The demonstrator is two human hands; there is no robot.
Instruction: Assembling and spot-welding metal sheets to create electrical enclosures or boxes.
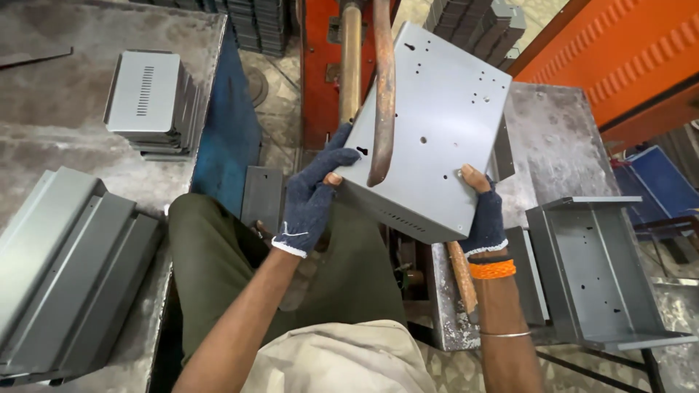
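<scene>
Hands in dark knit gloves hold a grey metal box under the copper arm of a welder.

The left hand [314, 198] clamps the box [429, 131] at its seven o'clock corner, fingers spread over the top face and thumb on the edge; the right hand [482, 211] pinches the five o'clock corner, bare thumb tip on top, an orange band at the wrist. The box sits tilted at the middle of the view, above the person's lap, its flat face dotted with small holes. The copper arm [381, 94] curves down from twelve o'clock and its tip touches the face near the left hand. At ten o'clock a stack of vented covers [149, 98] rests on the left table [44, 87]; at eight o'clock lie folded panels [65, 262]; at four o'clock an open chassis [601, 269] stands beside the right table [557, 145].
</scene>
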